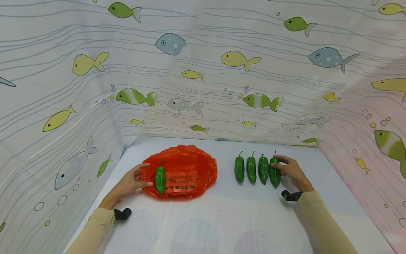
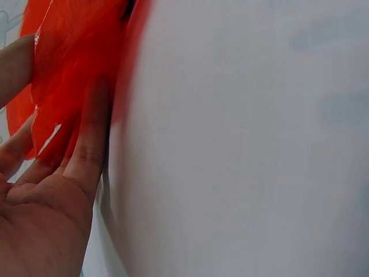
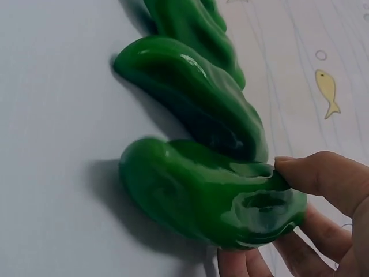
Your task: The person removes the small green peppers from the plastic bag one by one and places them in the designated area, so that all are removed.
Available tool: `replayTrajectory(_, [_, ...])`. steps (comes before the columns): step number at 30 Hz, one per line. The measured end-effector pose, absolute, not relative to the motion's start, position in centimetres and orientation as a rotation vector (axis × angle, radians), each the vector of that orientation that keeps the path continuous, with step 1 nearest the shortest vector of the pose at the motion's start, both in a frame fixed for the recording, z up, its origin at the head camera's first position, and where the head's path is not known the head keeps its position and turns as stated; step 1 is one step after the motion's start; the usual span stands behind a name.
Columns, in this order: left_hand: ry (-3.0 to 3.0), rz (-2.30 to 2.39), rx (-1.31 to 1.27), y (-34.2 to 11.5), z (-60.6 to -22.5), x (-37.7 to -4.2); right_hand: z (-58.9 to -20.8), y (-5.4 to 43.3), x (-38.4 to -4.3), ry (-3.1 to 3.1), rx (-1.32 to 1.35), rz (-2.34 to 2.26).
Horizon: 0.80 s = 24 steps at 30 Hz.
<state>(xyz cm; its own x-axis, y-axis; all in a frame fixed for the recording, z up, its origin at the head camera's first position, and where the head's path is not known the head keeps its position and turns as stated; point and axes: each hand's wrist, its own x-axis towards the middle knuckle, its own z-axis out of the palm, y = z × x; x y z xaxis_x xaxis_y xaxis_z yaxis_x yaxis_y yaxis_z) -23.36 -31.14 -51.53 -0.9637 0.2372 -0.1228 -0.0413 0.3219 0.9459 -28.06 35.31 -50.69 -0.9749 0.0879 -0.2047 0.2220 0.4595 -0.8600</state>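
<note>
A red plastic bag lies spread on the table, with dark printing on it. One long green pepper is at the bag's left side, stem away from me. My left hand holds the bag's left edge, and in the left wrist view red film overlaps its fingertips. To the right, three more green peppers lie in a row, stems pointing away. My right hand grips the rightmost green pepper; in the right wrist view the thumb and fingers are on opposite sides of its end.
A white tabletop with pale rounded patterns stretches under everything. Fish-printed sheeting stands behind and along both sides. Each wrist carries a small black device.
</note>
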Motion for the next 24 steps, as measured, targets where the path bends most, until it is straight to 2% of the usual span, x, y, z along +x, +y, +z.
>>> replayTrajectory(24, [2.328,1.726,0.216,-31.07,-51.59,-23.22,-51.28,35.84,-28.03,2.609,0.235,-1.522])
